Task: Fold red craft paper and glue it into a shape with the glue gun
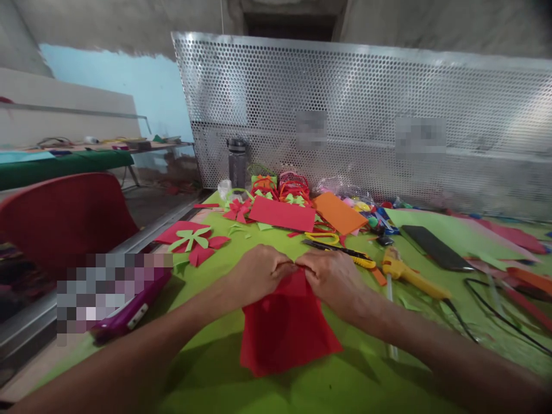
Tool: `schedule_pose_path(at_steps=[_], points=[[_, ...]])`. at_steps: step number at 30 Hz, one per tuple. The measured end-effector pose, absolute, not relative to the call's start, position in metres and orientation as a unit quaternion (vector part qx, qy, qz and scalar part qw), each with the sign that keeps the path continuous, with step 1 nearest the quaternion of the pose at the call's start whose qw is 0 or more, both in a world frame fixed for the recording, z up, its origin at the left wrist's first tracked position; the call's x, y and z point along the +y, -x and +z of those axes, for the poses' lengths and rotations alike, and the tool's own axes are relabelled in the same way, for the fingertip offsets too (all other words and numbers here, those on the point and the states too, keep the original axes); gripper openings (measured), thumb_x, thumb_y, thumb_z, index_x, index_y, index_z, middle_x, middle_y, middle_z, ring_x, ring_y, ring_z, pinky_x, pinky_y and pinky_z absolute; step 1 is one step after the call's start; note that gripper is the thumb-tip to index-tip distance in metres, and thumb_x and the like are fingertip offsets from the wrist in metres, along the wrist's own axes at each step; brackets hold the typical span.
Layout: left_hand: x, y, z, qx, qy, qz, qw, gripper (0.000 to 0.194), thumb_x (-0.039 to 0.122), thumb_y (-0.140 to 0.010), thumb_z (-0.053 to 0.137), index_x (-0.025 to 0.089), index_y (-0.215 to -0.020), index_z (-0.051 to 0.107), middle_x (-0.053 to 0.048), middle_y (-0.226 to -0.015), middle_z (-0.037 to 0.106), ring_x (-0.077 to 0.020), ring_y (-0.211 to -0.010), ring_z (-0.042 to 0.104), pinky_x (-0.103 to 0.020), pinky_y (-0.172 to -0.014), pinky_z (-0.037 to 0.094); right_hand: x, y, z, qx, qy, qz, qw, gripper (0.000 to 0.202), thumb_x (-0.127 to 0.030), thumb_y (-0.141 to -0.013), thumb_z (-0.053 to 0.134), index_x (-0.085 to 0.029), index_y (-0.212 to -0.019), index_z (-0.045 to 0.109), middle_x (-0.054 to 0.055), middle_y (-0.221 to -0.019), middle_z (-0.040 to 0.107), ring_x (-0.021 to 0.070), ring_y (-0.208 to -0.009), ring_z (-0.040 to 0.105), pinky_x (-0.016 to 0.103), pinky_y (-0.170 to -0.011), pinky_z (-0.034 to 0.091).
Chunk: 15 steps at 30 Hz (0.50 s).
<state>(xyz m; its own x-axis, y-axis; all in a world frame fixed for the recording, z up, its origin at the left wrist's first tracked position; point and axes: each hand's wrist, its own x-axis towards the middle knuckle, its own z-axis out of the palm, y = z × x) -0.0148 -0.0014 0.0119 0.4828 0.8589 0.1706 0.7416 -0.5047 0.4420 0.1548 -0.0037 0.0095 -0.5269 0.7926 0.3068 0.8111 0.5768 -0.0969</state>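
While both hands work at near centre, one red sheet hangs between them: left hand (263, 270) pinching its top edge, right hand (334, 282) gripping the same edge just beside, thumbs near each other. Red sheet (288, 328) folded or gathered at the top, lower end flaring out low over the green-covered worktop (207, 371); whether it touches, cannot tell.

Counts, right of the hands: one yellow glue gun (403, 273), cord trailing; one black-and-yellow utility knife (340, 250), near the right hand; one yellow loop handle (336, 239) just behind the knife; one dark smartphone (435, 247), lying flat.

Behind the hands: one red card rectangle (282, 214), one orange card rectangle (340, 213) to its right, two small red handled baskets (294, 187) side by side, one grey bottle (237, 167), upright.

To the left: one light-green flower cut-out (190, 238) lying over red paper, one red flower cut-out (237, 211) farther back, one purple case (142, 307), partly pixelated. One red chair (69, 218) beyond the worktop's edge
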Motion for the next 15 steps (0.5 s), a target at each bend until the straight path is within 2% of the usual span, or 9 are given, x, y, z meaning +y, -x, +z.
schedule_pose_path(at_steps=[8, 12, 15], points=[[-0.0018, 0.0157, 0.0051, 0.466, -0.860, 0.175, 0.111, 0.034, 0.028, -0.086, 0.042, 0.014, -0.062, 0.061, 0.002, -0.048, 0.046, -0.0069, -0.044, 0.037, -0.022, -0.046, 0.020, -0.0044, -0.1545, 0.0068, -0.873, 0.467, -0.045, 0.132, 0.027, -0.003, -0.076, 0.044, -0.016, -0.092, 0.062, 0.004, -0.070, 0.066, 0.0131, -0.058, 0.055, 0.028, -0.052, 0.023], [-0.0032, 0.0156, 0.0049, 0.467, -0.861, 0.175, 0.102, 0.032, 0.026, -0.086, 0.042, 0.014, -0.063, 0.061, 0.002, -0.050, 0.048, -0.0075, -0.045, 0.038, -0.022, -0.046, 0.021, -0.0063, -0.1533, 0.0100, -0.879, 0.460, -0.030, 0.121, 0.037, -0.001, -0.076, 0.041, -0.015, -0.105, 0.060, 0.006, -0.078, 0.069, 0.0135, -0.061, 0.057, 0.026, -0.054, 0.027], [-0.0046, 0.0148, 0.0061, 0.470, -0.861, 0.170, 0.097, 0.033, 0.025, -0.085, 0.042, 0.014, -0.061, 0.060, 0.001, -0.049, 0.050, -0.0078, -0.044, 0.038, -0.022, -0.046, 0.023, -0.0063, -0.1528, 0.0112, -0.876, 0.468, -0.023, 0.119, 0.039, -0.001, -0.076, 0.041, -0.015, -0.106, 0.060, 0.007, -0.080, 0.070, 0.0143, -0.064, 0.059, 0.025, -0.055, 0.030]])
